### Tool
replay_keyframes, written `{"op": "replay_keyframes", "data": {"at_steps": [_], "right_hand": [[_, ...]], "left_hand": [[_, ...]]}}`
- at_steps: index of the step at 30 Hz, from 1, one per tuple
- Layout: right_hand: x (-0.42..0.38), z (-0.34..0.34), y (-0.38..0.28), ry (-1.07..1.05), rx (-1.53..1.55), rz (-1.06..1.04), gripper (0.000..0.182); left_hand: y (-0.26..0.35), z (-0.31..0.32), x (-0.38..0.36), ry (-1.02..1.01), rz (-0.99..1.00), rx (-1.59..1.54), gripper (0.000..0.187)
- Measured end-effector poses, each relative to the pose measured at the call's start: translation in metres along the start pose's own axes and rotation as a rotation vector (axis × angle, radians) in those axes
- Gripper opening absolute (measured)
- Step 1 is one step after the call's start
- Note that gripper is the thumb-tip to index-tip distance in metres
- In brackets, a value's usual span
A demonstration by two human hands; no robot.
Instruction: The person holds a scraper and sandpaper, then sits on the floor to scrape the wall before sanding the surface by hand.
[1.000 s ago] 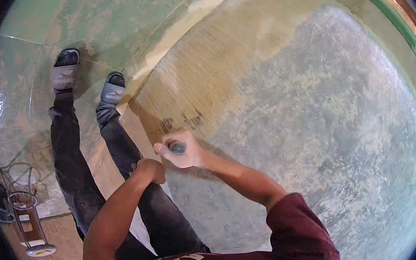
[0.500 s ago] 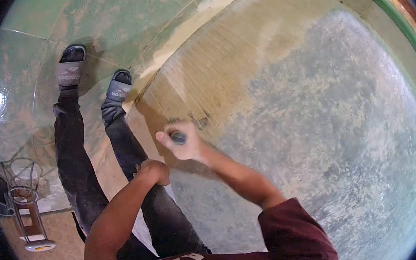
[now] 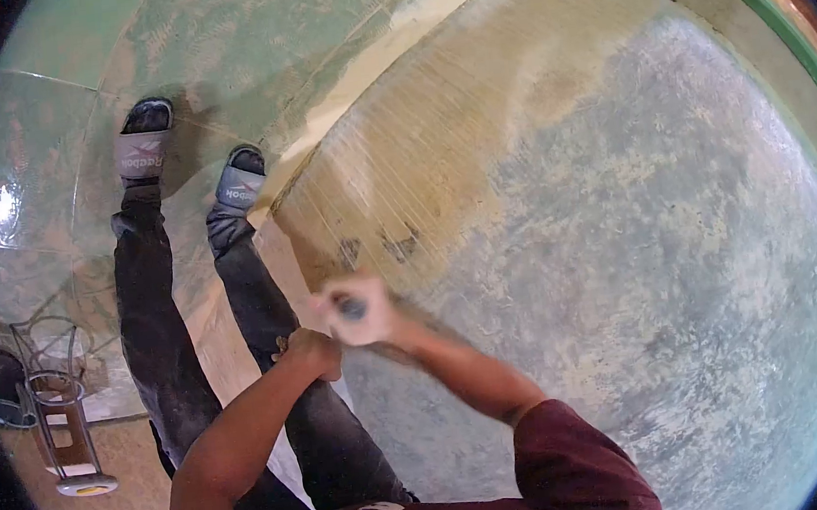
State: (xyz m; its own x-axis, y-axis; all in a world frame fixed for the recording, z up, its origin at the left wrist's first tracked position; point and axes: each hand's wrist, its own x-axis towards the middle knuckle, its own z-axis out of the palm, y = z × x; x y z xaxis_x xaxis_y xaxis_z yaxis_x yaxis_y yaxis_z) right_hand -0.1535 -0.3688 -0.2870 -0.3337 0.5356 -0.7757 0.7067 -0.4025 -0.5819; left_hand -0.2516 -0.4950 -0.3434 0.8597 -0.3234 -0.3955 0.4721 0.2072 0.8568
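My right hand (image 3: 360, 311), blurred by motion, is closed around a dark-ended handle (image 3: 351, 307). The rest of that tool is hidden by the hand. Just beyond it lies a tan, streaked patch (image 3: 401, 172) with dark smudges, bordering a mottled grey-blue surface (image 3: 645, 262). My left hand (image 3: 314, 353) is curled beside my knee, right below the other hand. Its fingers are mostly hidden under it, so what they grip does not show.
Green-tinted, smeared floor tiles (image 3: 44, 143) stretch around my slippers (image 3: 141, 153). At the left stands a metal-framed item (image 3: 63, 426) near a dark cylinder (image 3: 8, 387). A green-edged frame (image 3: 785, 32) borders the upper right.
My right hand, still around the handle, has moved down toward my body, uncovering more dark smudges on the tan patch. The left hand has barely shifted, and the view has tilted slightly.
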Motion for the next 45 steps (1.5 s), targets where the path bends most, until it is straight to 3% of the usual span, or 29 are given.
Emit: {"op": "replay_keyframes", "data": {"at_steps": [3, 4, 5, 7, 8, 10, 11, 13, 15, 18, 19, 20, 22, 23, 24, 25, 26, 29, 31, 32, 33, 34, 35, 36, 38, 40, 41, 42, 45], "right_hand": [[0.051, -0.108, -0.021, 0.388, 0.143, -0.288, 0.006], [0.076, -0.149, -0.019, 0.664, 0.222, -0.358, 0.023], [0.101, -0.192, -0.062, 0.62, 0.075, -0.507, 0.038], [0.091, -0.246, 0.001, 0.83, 0.056, -0.267, 0.043], [0.061, -0.22, 0.054, 0.815, -0.17, 0.33, 0.047], [0.016, -0.101, 0.079, 0.44, -0.289, 0.507, 0.041], [-0.008, -0.05, 0.09, 0.155, -0.196, 0.249, 0.03], [-0.005, 0.007, 0.041, -0.046, 0.011, 0.181, 0.014], [0.025, -0.028, -0.019, -0.02, -0.063, -0.046, 0.009], [0.079, -0.144, -0.028, 0.524, -0.041, -0.549, 0.018], [0.091, -0.2, -0.045, 0.55, -0.074, -0.399, 0.02], [0.109, -0.32, -0.05, -0.189, 0.05, -0.507, 0.038], [0.077, -0.258, 0.025, 0.928, -0.395, -0.075, 0.025], [0.047, -0.232, 0.126, 0.741, -0.522, 0.302, 0.028], [0.051, -0.144, 0.042, 0.496, -0.352, 0.613, 0.027], [0.007, -0.085, 0.126, 0.315, -0.449, 0.351, 0.025], [0.007, -0.045, 0.067, -0.138, -0.203, 0.154, 0.019], [0.016, -0.011, 0.001, -0.422, -0.01, 0.072, 0.017], [0.06, -0.102, -0.059, -0.197, 0.055, -0.091, 0.015], [0.065, -0.129, -0.014, 0.279, -0.161, -0.42, 0.011], [0.08, -0.175, -0.038, 0.57, -0.018, -0.318, 0.012], [0.099, -0.229, -0.053, 0.633, -0.1, -0.347, 0.023], [0.1, -0.307, -0.028, 0.245, 0.455, -0.512, 0.033], [0.075, -0.321, 0.033, 0.251, 0.457, -0.511, 0.033], [0.036, -0.23, 0.144, 0.89, 0.022, 0.157, 0.03], [-0.003, -0.062, 0.121, 0.566, -0.287, 0.384, 0.027], [-0.018, -0.03, 0.11, -0.102, -0.122, 0.25, 0.021], [-0.017, 0.0, 0.078, -0.17, -0.255, -0.09, 0.011], [0.022, -0.019, -0.005, 0.032, 0.004, -0.018, 0.004]], "left_hand": [[0.01, -0.003, -0.007, -0.075, 0.006, 0.026, 0.038], [0.01, -0.009, -0.01, -0.133, -0.001, 0.03, 0.039], [0.01, -0.011, -0.012, -0.189, -0.009, 0.038, 0.04], [0.002, 0.003, 0.009, -0.221, -0.023, 0.015, 0.04], [0.0, 0.008, 0.014, -0.253, -0.033, 0.002, 0.04], [0.004, -0.009, -0.004, -0.246, -0.069, 0.021, 0.04], [0.005, -0.013, -0.009, -0.261, -0.101, 0.017, 0.041], [-0.002, -0.006, -0.006, -0.217, -0.044, 0.01, 0.041], [-0.002, -0.004, -0.002, -0.168, 0.009, -0.005, 0.042], [0.003, -0.009, -0.004, -0.306, -0.069, 0.03, 0.043], [0.001, -0.011, -0.008, -0.269, -0.048, 0.0, 0.043], [0.001, -0.012, -0.01, -0.232, -0.027, -0.028, 0.043], [0.002, -0.012, -0.015, -0.215, -0.032, -0.041, 0.042], [-0.002, -0.017, -0.017, -0.184, -0.046, -0.051, 0.041], [-0.005, -0.022, -0.015, -0.166, -0.053, -0.042, 0.041], [-0.002, -0.019, -0.009, -0.175, -0.061, -0.015, 0.04], [-0.002, -0.012, -0.006, -0.2, -0.07, 0.016, 0.04], [-0.015, 0.017, 0.006, 0.075, 0.012, -0.009, 0.042], [0.001, -0.002, 0.007, -0.099, -0.072, 0.02, 0.041], [0.008, -0.008, 0.004, -0.279, -0.146, 0.065, 0.04], [0.006, -0.009, 0.003, -0.289, -0.143, 0.064, 0.04], [0.004, -0.012, 0.001, -0.241, -0.105, 0.038, 0.039], [0.003, -0.013, -0.002, -0.193, -0.068, 0.011, 0.038], [0.004, -0.016, -0.007, -0.198, -0.069, 0.015, 0.038], [0.004, -0.027, -0.015, -0.149, -0.085, 0.041, 0.037], [0.002, -0.031, -0.009, -0.179, -0.099, 0.042, 0.036], [0.002, -0.027, -0.007, -0.233, -0.109, 0.032, 0.036], [-0.001, -0.027, -0.007, -0.238, -0.111, 0.03, 0.036], [0.005, -0.029, -0.014, -0.233, -0.165, 0.047, 0.036]]}}
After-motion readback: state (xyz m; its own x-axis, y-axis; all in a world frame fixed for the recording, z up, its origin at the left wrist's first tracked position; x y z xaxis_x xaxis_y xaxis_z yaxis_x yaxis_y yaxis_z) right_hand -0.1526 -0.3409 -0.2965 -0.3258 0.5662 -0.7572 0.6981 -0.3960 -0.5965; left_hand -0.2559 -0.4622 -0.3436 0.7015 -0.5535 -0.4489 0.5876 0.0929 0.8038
